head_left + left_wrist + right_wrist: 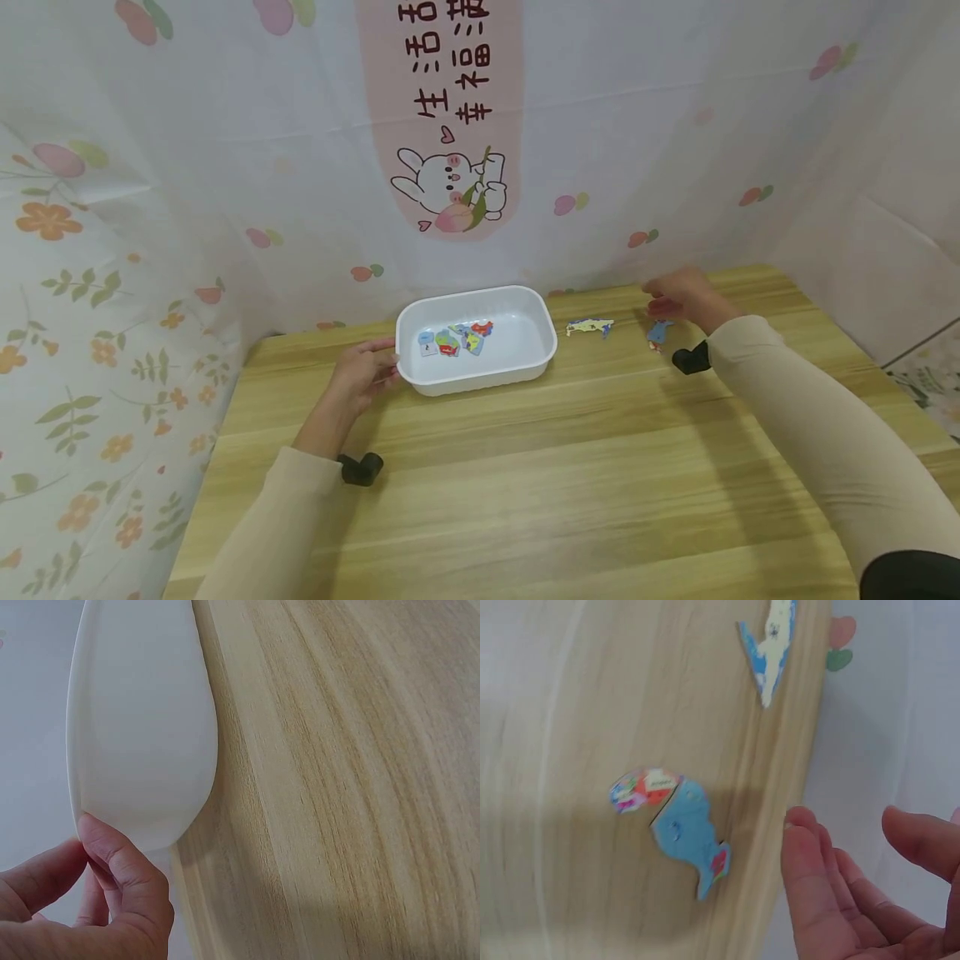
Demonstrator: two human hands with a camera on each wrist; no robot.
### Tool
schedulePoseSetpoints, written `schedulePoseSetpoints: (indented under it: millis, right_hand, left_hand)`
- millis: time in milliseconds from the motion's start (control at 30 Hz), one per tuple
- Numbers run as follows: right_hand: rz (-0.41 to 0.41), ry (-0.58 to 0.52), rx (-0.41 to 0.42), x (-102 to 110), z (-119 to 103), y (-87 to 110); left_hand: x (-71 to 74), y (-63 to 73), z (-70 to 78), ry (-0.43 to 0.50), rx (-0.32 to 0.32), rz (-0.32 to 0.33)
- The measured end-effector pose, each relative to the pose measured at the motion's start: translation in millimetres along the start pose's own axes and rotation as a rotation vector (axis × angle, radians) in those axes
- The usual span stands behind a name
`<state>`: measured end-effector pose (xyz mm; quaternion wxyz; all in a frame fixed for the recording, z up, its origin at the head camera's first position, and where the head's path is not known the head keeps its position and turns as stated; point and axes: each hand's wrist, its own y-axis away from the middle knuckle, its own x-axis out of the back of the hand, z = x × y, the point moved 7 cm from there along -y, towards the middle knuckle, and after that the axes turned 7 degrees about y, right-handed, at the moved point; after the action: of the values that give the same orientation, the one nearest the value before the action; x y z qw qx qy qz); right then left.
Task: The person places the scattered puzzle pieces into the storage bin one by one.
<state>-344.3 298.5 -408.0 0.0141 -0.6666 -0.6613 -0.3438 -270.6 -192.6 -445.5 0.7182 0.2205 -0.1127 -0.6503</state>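
Observation:
My left hand (362,372) pinches the rim of a white plastic tray (483,383) at its left end; the left wrist view shows thumb and finger on the tray's edge (142,727). Inside the tray lie several colourful flat puzzle pieces (447,342). Near the table's back edge, my right hand (686,298) hovers with fingers extended and thumb apart, holding nothing. Beside it on the table lies a light blue puzzle piece (684,825), touching a small red-and-white piece (649,789). A long cream-and-blue piece (590,326) lies between the tray and that hand.
The wood-grain table (480,492) runs back to a patterned cloth wall (600,150) close behind the tray. Another floral cloth (97,333) hangs at the left. Black wrist mounts (362,469) sit at both wrists.

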Motion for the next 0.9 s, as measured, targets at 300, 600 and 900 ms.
schedulePoseSetpoints:
  millis: [300, 600, 900]
  right_hand:
    - [-0.023, 0.035, -0.07, 4, 20, 1.9]
    - [-0.001, 0.08, -0.099, 4, 34, -3.5]
    - [0.028, 0.149, -0.118, 4, 40, -8.0]
  left_hand:
    - [-0.3, 0.7, -0.3, -0.005, 0.004, -0.009]
    - [3.0, 2.4, -3.1, -0.001, 0.012, -0.012]
    - [1.3, 2.0, -0.7, -0.009, 0.01, -0.013]
